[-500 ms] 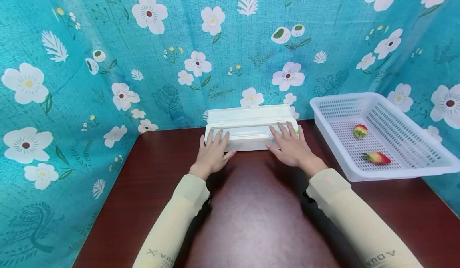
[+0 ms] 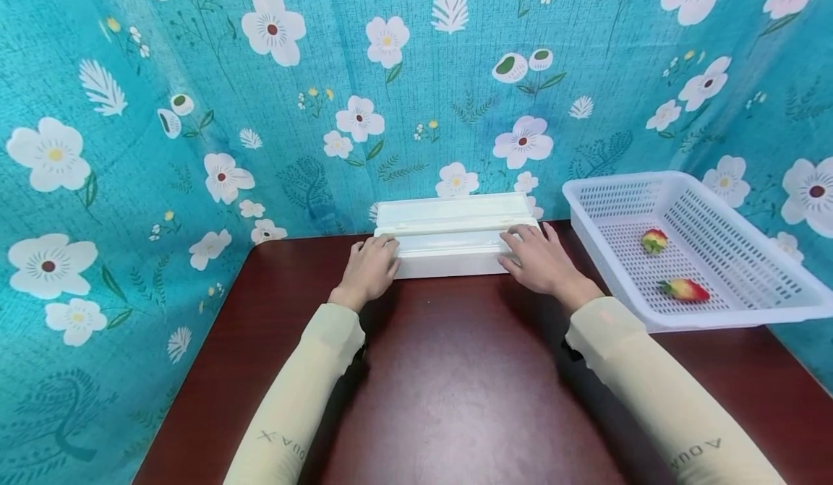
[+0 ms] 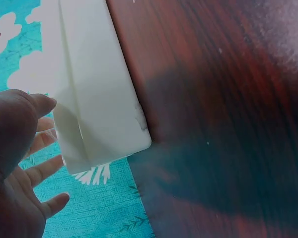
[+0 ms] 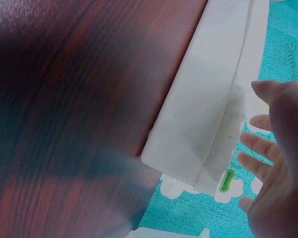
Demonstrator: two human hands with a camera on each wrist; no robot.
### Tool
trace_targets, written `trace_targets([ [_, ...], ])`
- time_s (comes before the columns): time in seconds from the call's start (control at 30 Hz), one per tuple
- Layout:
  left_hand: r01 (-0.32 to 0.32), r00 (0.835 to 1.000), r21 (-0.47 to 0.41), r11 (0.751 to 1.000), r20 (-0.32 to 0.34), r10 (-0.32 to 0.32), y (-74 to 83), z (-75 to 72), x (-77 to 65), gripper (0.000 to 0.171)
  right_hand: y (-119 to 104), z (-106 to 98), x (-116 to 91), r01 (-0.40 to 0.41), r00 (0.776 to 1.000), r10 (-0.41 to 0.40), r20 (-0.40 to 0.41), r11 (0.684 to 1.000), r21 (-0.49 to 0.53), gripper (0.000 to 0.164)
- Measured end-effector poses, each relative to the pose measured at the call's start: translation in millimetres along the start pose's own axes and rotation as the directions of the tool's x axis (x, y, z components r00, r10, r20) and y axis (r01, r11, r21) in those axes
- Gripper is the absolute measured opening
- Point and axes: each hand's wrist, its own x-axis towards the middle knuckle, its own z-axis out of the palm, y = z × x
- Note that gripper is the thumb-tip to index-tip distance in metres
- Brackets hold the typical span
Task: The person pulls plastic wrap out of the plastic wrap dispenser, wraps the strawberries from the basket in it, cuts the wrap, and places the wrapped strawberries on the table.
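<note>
A long white box (image 2: 449, 264), which looks like a cling film dispenser, lies at the back of the table with its lid (image 2: 455, 209) tipped back. At its left end is my left hand (image 2: 369, 268), fingers slightly bent over the top edge. My right hand (image 2: 539, 257) is over the right end in the same way. In the left wrist view the thumb and fingertips (image 3: 49, 104) are spread beside the box's edge, gripping nothing. The right wrist view shows spread, loosely bent fingers and a small green part (image 4: 227, 181) at the box end.
A white perforated basket (image 2: 605, 272) stands on the right with two strawberries, one farther back (image 2: 654, 241) and one nearer (image 2: 685, 290). Dark red-brown table (image 2: 442, 384) lies in front. A blue flowered cloth (image 2: 416, 73) hangs close behind the box.
Both hands have moved slightly outward toward the box's ends, and their fingers are now more bent than flat. The lid stays tipped back. The basket and strawberries stay as they were.
</note>
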Motion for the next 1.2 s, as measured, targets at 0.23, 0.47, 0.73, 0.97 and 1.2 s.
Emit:
trace_targets([
  [0.23,-0.009,0.999,-0.022,1.0,0.037,0.01,-1.8,-0.5,3.7,0.046,1,4,0,0.007,0.997,-0.009,0.081,1.0,0.023,0.065],
  [0.47,-0.047,0.998,-0.003,0.999,-0.03,0.046,-8.4,-5.6,11.0,0.023,0,4,3,-0.02,0.996,0.019,0.084,1.0,0.013,0.071],
  [0.73,-0.133,0.984,0.074,0.988,-0.106,0.141,-14.9,-8.5,24.4,0.012,1,4,7,-0.034,0.995,0.031,0.096,0.999,0.03,0.074],
  [0.97,-0.124,0.986,0.101,0.987,-0.099,0.133,-15.8,-10.3,31.9,0.017,1,3,9,-0.038,0.994,0.036,0.099,0.999,0.026,0.073],
  [1.2,-0.074,0.989,0.001,0.997,-0.131,0.074,-14.9,-5.7,31.6,0.027,3,3,9,-0.047,0.994,0.046,0.102,0.999,0.014,0.072],
])
